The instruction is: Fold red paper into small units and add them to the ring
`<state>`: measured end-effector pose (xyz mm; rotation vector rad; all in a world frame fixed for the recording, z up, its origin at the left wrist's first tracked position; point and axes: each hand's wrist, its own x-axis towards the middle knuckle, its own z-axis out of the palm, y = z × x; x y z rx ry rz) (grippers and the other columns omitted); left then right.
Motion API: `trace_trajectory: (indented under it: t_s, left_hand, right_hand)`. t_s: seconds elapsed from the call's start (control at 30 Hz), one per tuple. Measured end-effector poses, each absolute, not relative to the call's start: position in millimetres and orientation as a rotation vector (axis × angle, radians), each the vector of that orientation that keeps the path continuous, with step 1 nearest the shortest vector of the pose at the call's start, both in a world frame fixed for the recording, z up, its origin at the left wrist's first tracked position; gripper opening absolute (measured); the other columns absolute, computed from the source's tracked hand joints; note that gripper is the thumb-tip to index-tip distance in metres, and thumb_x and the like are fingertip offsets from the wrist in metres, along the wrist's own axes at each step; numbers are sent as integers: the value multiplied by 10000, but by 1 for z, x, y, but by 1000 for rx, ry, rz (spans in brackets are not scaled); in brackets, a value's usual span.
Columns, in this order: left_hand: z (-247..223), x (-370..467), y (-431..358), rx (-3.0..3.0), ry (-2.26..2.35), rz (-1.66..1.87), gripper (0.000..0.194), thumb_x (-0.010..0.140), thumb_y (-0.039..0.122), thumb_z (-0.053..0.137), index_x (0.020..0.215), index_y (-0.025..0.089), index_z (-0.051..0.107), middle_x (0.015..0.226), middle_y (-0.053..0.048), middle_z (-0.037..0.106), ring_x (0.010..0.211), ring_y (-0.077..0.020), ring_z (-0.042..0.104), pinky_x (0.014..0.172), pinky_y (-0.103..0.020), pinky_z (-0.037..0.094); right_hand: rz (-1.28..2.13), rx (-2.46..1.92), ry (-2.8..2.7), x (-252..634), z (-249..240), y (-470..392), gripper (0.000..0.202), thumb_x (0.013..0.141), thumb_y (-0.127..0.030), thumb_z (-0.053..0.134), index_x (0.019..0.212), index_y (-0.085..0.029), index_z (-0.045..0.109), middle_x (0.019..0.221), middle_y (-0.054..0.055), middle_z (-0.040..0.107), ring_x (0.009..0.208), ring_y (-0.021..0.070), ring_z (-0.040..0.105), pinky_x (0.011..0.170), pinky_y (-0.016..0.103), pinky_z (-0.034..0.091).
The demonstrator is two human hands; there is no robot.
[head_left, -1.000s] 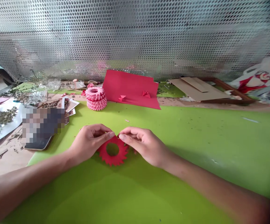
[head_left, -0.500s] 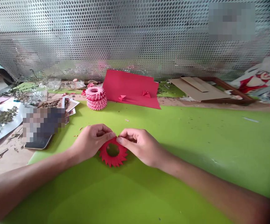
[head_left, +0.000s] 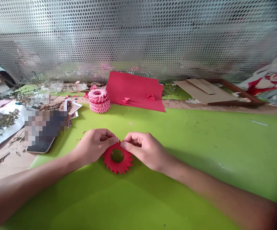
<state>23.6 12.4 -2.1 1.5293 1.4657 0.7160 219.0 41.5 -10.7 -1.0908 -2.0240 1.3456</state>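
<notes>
A red folded-paper ring (head_left: 118, 168) with pointed teeth round its outer edge is held just over the green table surface. My left hand (head_left: 99, 144) pinches its upper left part between thumb and fingers. From the other side, my right hand (head_left: 142, 148) grips the upper right part in a closed pinch. Both thumbs lie close together at the ring's top, and the fingertips behind it are hidden. Beyond my hands stands a stack of pink and white toothed paper rings (head_left: 99, 103).
Red paper sheets (head_left: 133, 84) lie behind, with two small folded red pieces (head_left: 150, 96) on them. At the left are a phone (head_left: 41, 146), photo cards (head_left: 72, 108) and dried plant bits. Cardboard pieces (head_left: 204, 91) rest at the back right, before a perforated metal panel (head_left: 138, 35).
The red ring has shifted slightly down and to the right, and its lower edge shows a little more. My hands keep nearly the same place and the same pinch.
</notes>
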Motion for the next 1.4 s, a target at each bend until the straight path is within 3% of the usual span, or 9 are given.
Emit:
trace_trajectory:
  t_s: [0.23,0.33,0.43,0.57,0.7,0.83,1.03,1.23,1.4]
  left_hand:
    - [-8,20,14,1342,1470,976,343,853,512,606,845,171,581,674,-10,680,560,-143,609,487,-215,420]
    - [-9,20,15,1201,1409,1124,348,854,511,624,856,182,512,733,-27,703,582,-151,643,526,-239,491]
    - [-6,20,13,1184,1298,1143,351,847,498,637,824,186,478,782,-31,706,644,-153,662,617,-273,535]
    - [1,15,11,1337,1330,1006,319,835,453,648,758,175,513,708,-2,654,669,-141,627,634,-252,498]
    - [3,16,9,1410,1288,967,275,887,449,573,905,175,572,876,-24,698,703,-129,605,622,-235,452]
    - [-1,22,7,1517,1214,853,303,901,466,571,916,164,594,757,-6,650,619,-116,536,528,-216,382]
    - [-8,23,6,1424,1278,901,293,881,437,588,799,159,544,660,15,582,556,-92,456,483,-199,315]
    - [-4,21,7,1428,1341,856,295,887,443,572,772,175,530,590,53,503,520,-83,385,456,-193,272]
    - [-2,23,10,1557,1337,823,295,907,453,549,888,173,641,739,9,646,635,-115,518,539,-201,370]
  right_hand:
    - [1525,-1064,-1908,221,-4,42,332,877,-450,631,1037,-160,661,826,28,692,687,138,601,616,251,444]
    - [1568,-999,-1899,222,-3,44,270,834,-394,693,960,-156,678,918,50,713,826,163,648,741,273,484]
    - [1506,-1038,-1803,227,-2,48,251,827,-386,694,922,-155,674,888,53,708,773,154,634,677,266,481]
    - [1437,-1006,-1704,234,2,51,273,865,-432,649,902,-161,661,788,34,689,686,135,606,653,261,478]
    - [1499,-1006,-1838,232,4,47,302,856,-456,672,918,-160,681,744,25,688,654,134,596,631,258,470]
    - [1599,-986,-1909,226,-1,44,322,832,-446,704,958,-149,694,822,43,711,730,157,623,671,269,475]
    - [1592,-1006,-1887,234,-4,49,329,930,-458,548,867,-160,673,798,34,669,757,168,606,726,292,463]
    - [1540,-1048,-1908,231,-5,49,360,894,-503,589,846,-156,669,751,29,647,677,152,572,637,279,448]
    - [1560,-1024,-1911,228,-7,48,367,886,-507,590,817,-154,661,737,31,646,659,148,576,615,272,447]
